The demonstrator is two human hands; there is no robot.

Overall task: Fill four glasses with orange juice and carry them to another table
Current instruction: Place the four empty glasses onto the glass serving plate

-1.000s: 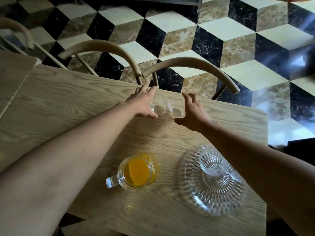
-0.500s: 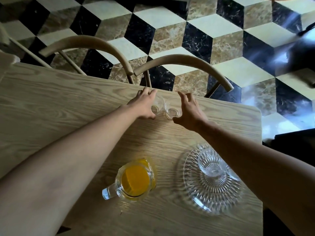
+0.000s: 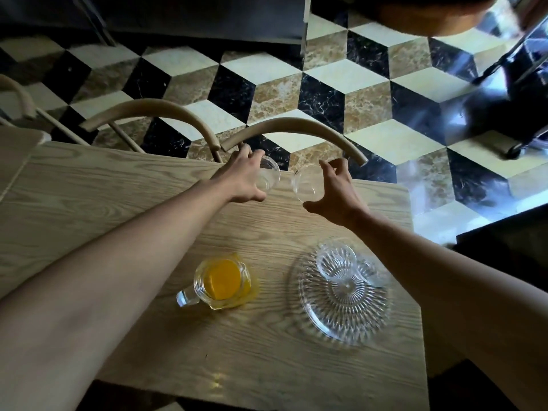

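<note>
A pale wooden table (image 3: pixel 89 197) over a cube-patterned tile floor (image 3: pixel 370 93), two bentwood chair backs (image 3: pixel 296 126) tucked at the far edge. I'm starting at the fingers: the left hand (image 3: pixel 243 180) has fingers and thumb curled round one clear glass (image 3: pixel 268 173), and the right hand (image 3: pixel 335 194) is wrapped the same way round a second glass (image 3: pixel 307 183), thumb underneath, fingertips over the far side. Both glasses are tipped, mouths showing toward me, and they look raised off the wood now. A second ago they stood upright, side by side at the far edge, with the hands just closing in, so the pickup has happened and the pair has been pulled apart. Both look empty. Moving outward, my forearms run back across the table; between them the jug of orange juice (image 3: pixel 222 280) sits untouched, handle pointing left. To its right, the cut-glass tray (image 3: pixel 341 315) carries two more glasses (image 3: pixel 336 264), also empty as far as I can tell. I read this as gathering the glasses close to the jug; no pouring has begun yet.
</note>
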